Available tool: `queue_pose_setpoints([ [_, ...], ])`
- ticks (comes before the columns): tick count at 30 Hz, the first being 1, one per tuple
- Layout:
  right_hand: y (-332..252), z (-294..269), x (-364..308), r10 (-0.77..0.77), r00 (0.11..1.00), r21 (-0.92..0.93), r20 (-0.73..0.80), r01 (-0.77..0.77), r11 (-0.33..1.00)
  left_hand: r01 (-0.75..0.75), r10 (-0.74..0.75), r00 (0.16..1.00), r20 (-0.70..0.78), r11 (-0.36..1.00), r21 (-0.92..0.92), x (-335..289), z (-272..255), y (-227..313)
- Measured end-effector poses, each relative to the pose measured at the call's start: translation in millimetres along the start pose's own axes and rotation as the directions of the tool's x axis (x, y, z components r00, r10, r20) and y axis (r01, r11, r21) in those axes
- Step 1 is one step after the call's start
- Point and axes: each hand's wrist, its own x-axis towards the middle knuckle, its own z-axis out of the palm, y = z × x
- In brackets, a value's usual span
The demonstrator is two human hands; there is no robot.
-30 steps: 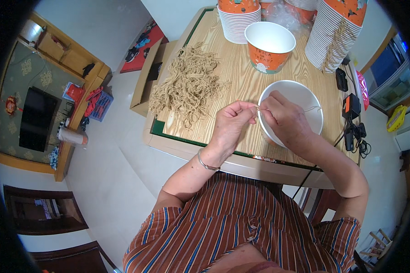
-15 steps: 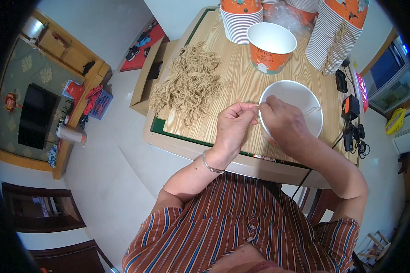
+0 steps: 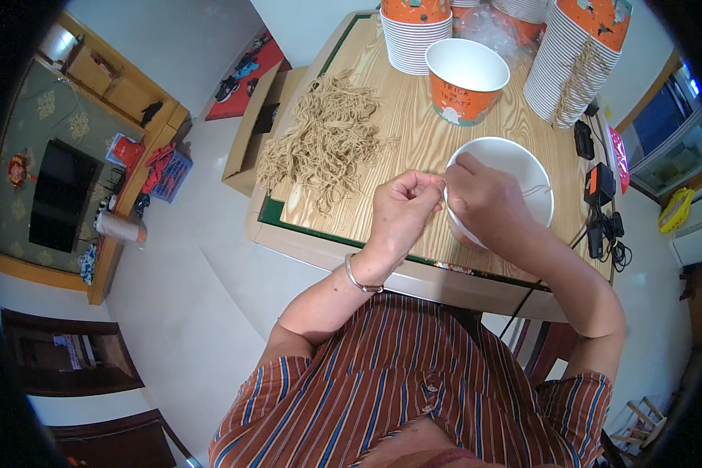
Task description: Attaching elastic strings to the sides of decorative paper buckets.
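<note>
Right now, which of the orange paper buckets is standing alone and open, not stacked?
The single bucket behind the white bowl: upright, white inside showing. The others sit upside down in stacks along the table's far edge.

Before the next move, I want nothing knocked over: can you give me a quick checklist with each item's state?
1. Left hand at the white bowl's rim: ok.
2. Right hand on that rim: ok.
3. Thin string between the hands: cannot tell if held.
4. Pile of twine pieces apart from hands: ok.
5. Orange paper bucket upright: ok.
6. Cup stacks steady: cannot tell.
</note>
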Motion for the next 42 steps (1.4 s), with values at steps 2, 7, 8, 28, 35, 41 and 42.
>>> queue_pose_setpoints([
  [2, 5, -3, 5, 0.066, 0.998, 0.127, 0.014, -0.068, 0.99, -0.026, 0.02, 0.995, 0.095, 0.998, 0.063, 4, -2, 0],
  [7, 26, -15, 19, 0.143, 0.964, 0.435, 0.226, -0.231, 0.871, -0.049, 0.038, 0.989, 0.143, 0.996, 0.076, 7, -9, -6],
  [8, 28, -15, 20, 0.165, 0.936, 0.495, 0.31, -0.307, 0.813, -0.057, 0.041, 0.987, 0.154, 0.994, 0.097, 7, -10, -7],
  [28, 49, -23, 39, 0.156, 0.62, 0.539, 0.769, -0.759, 0.365, -0.139, 0.103, 0.956, 0.273, 0.984, 0.113, 14, -11, -14],
  [35, 55, -27, 45, 0.054, 0.553, 0.506, 0.832, -0.794, 0.337, -0.116, 0.092, 0.945, 0.314, 0.992, 0.058, 16, -14, -14],
  [41, 57, -28, 46, 0.014, 0.537, 0.506, 0.843, -0.803, 0.314, -0.203, 0.139, 0.939, 0.313, 0.962, 0.181, 17, -21, -23],
  [42, 55, -28, 47, 0.015, 0.534, 0.503, 0.846, -0.805, 0.314, -0.203, 0.139, 0.94, 0.312, 0.962, 0.181, 16, -22, -26],
])
